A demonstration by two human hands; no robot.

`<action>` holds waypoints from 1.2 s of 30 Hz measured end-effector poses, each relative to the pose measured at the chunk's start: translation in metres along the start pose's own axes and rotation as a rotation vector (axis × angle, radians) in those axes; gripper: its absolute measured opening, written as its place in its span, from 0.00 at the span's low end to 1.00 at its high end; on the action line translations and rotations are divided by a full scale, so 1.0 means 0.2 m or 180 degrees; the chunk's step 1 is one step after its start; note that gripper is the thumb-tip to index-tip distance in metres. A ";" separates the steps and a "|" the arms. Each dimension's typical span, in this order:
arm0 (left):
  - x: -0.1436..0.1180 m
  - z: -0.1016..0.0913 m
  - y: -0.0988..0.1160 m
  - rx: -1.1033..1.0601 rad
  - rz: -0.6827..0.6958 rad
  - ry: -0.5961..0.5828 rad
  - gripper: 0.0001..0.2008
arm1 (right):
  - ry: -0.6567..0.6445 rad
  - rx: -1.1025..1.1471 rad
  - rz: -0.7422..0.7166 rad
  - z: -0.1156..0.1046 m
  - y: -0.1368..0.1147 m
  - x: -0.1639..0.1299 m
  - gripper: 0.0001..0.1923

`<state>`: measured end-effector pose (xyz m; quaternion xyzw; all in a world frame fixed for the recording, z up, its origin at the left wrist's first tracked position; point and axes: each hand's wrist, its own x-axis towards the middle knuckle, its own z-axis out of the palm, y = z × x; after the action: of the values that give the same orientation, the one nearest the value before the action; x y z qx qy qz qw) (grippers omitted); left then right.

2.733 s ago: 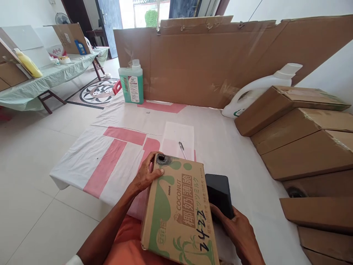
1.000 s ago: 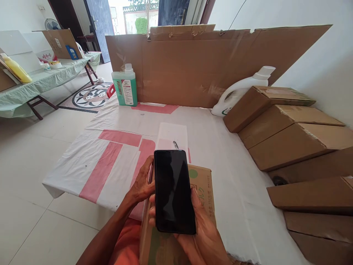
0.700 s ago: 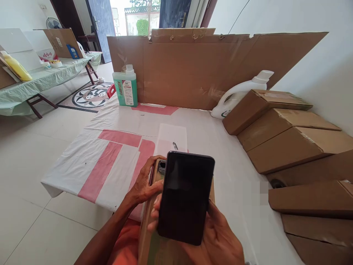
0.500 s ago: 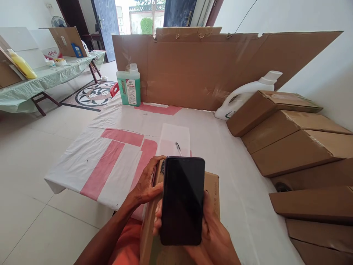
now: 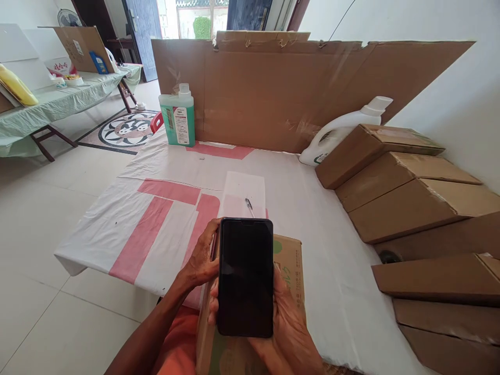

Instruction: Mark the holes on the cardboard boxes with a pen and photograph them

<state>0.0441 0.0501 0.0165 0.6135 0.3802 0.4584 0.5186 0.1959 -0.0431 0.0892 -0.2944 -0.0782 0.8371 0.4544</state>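
A black smartphone (image 5: 245, 278) with a dark screen is held upright by my right hand (image 5: 287, 317). My right thumb lies along its right edge and the fingertips curl round its left edge. Below and behind the phone is a brown cardboard box (image 5: 295, 260) with green print, at the near edge of the table. My left hand (image 5: 203, 258) grips this box at its far left side, thumb on the near side; the phone hides part of that grip. Just beyond the phone, a pen (image 5: 249, 207) lies on a white sheet of paper (image 5: 244, 182).
A bottle of green liquid (image 5: 182, 122) stands at the table's back left. An upright cardboard sheet (image 5: 253, 94) runs along the back. At right, a white jug (image 5: 344, 130) leans by several cardboard boxes (image 5: 402, 208). Another table (image 5: 94, 86) stands across the floor.
The phone and my right hand have shifted left over the box, uncovering more green print on its right side. My left hand keeps its grip. The whole view has shifted slightly.
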 end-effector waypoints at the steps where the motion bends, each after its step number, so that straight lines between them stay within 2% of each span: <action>1: 0.00 -0.01 0.00 0.0057 0.0059 0.0000 0.26 | 0.0029 -0.0020 -0.0017 -0.01 0.00 0.00 0.33; 6: 0.02 -0.05 -0.01 0.0096 0.0253 -0.0040 0.29 | 0.0313 -0.0216 -0.0252 -0.07 -0.03 -0.04 0.36; 14: 0.05 -0.08 -0.06 0.0079 -0.0114 0.0016 0.30 | 0.0882 -0.0630 -0.0701 -0.16 -0.17 -0.17 0.42; 18: 0.07 -0.10 -0.08 0.0009 -0.0220 0.0064 0.32 | 0.1683 -0.0960 -0.1537 -0.28 -0.30 -0.17 0.37; 20: 0.07 -0.10 -0.08 -0.0026 -0.0226 0.0075 0.32 | 0.2210 -0.1259 -0.1975 -0.40 -0.37 -0.15 0.37; 22: 0.07 -0.09 -0.08 -0.0047 -0.0235 0.0104 0.32 | 0.2699 -0.1684 -0.2181 -0.57 -0.41 -0.11 0.35; 23: 0.07 -0.09 -0.08 -0.0063 -0.0250 0.0131 0.32 | 0.2878 -0.1904 -0.2154 -0.66 -0.42 -0.09 0.33; 26: 0.05 -0.06 -0.08 -0.0103 -0.0284 0.0247 0.35 | 0.3194 -0.2268 -0.1703 -0.92 -0.41 -0.03 0.30; 29: 0.03 -0.05 -0.12 -0.0068 -0.0219 0.0402 0.37 | 0.3635 -0.2687 -0.1453 -1.06 -0.38 0.01 0.27; 32: -0.02 -0.04 -0.15 0.0004 -0.0195 0.0553 0.37 | 0.3919 -0.3518 -0.1235 -1.07 -0.38 0.00 0.24; 36: -0.10 -0.04 -0.19 -0.0005 -0.0246 0.0630 0.35 | 0.3889 -0.4714 -0.0882 -1.00 -0.40 -0.03 0.27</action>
<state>0.0303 0.0397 -0.0238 0.5497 0.4525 0.4967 0.4963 0.3677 -0.0297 -0.0393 -0.8783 -0.3700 0.2175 0.2108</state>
